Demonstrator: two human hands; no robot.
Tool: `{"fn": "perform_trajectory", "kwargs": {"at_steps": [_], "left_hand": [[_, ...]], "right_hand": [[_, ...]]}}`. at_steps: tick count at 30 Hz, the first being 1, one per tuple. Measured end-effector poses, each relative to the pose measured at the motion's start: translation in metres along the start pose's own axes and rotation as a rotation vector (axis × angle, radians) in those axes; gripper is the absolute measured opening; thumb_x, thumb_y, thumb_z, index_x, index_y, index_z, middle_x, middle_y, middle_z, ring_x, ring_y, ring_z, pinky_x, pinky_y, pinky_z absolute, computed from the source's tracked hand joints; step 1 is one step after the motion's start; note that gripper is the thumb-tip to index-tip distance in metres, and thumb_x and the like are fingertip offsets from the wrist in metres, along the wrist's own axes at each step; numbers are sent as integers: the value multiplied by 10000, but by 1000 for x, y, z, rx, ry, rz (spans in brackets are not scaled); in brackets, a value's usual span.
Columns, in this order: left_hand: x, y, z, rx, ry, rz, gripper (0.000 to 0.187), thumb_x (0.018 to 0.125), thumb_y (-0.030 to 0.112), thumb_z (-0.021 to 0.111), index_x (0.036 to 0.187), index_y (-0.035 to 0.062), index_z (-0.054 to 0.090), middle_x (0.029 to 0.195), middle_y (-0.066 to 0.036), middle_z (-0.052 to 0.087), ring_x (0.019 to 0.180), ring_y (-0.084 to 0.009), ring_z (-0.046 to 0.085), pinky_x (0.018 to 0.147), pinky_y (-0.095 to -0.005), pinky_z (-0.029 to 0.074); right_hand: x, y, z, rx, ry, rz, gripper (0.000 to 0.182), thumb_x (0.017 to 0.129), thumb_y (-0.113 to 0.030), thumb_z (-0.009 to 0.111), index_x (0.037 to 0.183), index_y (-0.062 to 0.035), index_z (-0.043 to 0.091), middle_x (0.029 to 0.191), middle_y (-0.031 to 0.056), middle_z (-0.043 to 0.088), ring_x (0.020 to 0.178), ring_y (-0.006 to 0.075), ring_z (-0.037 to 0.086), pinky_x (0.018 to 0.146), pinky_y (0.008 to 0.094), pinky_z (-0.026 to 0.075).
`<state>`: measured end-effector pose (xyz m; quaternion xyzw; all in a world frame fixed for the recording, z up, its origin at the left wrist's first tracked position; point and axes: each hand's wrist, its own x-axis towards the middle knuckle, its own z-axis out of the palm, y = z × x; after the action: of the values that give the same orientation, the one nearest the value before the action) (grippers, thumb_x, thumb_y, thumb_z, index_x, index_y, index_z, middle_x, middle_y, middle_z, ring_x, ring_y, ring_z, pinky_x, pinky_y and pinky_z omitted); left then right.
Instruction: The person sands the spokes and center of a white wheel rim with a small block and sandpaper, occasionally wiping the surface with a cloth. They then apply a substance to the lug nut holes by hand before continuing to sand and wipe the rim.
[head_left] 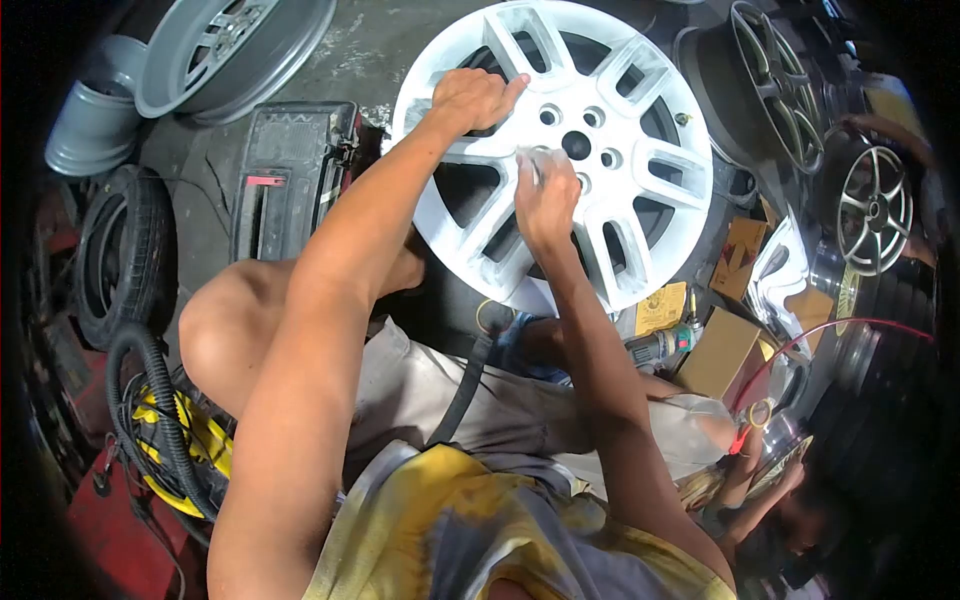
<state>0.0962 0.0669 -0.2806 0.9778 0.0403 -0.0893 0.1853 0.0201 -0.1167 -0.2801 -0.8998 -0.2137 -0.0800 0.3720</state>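
A white alloy wheel rim (576, 95) with paired spokes and a dark centre hole lies tilted in front of my knees. Grey, scuffed-looking patches show on its spokes. My left hand (475, 100) grips a spoke at the rim's upper left, thumb stretched along it and fingers curled. Near the hub, my right hand (548, 195) is closed with its fingertips against the white face. Something pale shows at those fingertips, slightly blurred, and I cannot make out what it is.
A black toolbox (300, 170) stands left of the rim. Other wheels (235, 45) and a tyre (122, 255) surround me. A power tool (655, 345) and a cardboard box (725, 352) are on the right. A yellow machine (185, 445) with a black hose sits lower left. Another person's arm (765, 500) shows lower right.
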Motion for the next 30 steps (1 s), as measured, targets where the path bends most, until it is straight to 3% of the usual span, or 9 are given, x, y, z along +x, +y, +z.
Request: {"fn": "perform_trajectory", "kwargs": {"at_steps": [1,3,7,10,13,17,23,27,30], "left_hand": [[0,1,3,1,-9,8,898,1074,607,188,779,-8,772,816,-247,729,882,-399,717,898,-481,531],[3,-3,1,37,-24,18,857,1079,564,192,813,8,787,838,-218,746,886,-376,724,892,-480,541],[5,-6,0,-32,-20,4,863,1077,563,173,834,5,785,870,-225,748,915,-400,719,904,-495,535],[5,-3,-6,-51,-91,-39,862,1076,555,152,897,0,786,936,-240,747,960,-419,707,916,-507,526],[6,-7,1,-88,-24,0,961,1049,662,101,819,0,759,857,-241,732,899,-437,696,888,-522,524],[10,-13,5,-108,-45,-8,984,1039,675,73,825,8,764,866,-237,734,903,-436,695,898,-516,520],[5,-4,-6,-108,-91,-44,991,1033,690,71,888,19,785,920,-229,745,943,-416,704,910,-519,515],[7,-6,-3,-91,-98,-29,994,1029,700,76,895,16,786,941,-230,746,972,-413,703,920,-517,514],[8,-3,-5,-85,-97,-47,927,1057,615,106,905,9,791,923,-229,748,964,-392,711,926,-496,517]], "right_hand": [[6,-2,6,100,66,125,188,907,-87,662,1020,38,745,975,291,651,911,464,640,838,529,493],[37,-1,19,109,100,155,186,896,-80,662,994,58,739,945,291,644,906,466,642,815,529,485],[57,11,16,83,64,70,191,888,-69,657,999,60,743,936,283,653,911,473,644,819,532,487],[35,22,-9,139,-120,-26,152,877,-29,646,973,42,741,957,259,635,936,460,622,847,519,492],[56,32,4,138,-58,-140,166,876,-29,652,1003,30,742,963,243,627,955,448,615,864,509,493],[92,29,11,55,-197,-215,185,876,-41,644,1025,16,737,981,249,631,978,450,617,877,527,490],[-1,25,-15,27,-152,-157,237,824,-1,679,1053,-1,742,988,221,632,965,414,616,854,511,500],[-6,5,-12,-41,-96,-180,304,782,26,695,1081,-5,741,1030,187,625,988,365,592,858,466,490],[-3,4,-13,-185,-71,-163,300,784,-2,712,1082,-18,741,1053,164,628,990,346,591,883,448,478]]}}
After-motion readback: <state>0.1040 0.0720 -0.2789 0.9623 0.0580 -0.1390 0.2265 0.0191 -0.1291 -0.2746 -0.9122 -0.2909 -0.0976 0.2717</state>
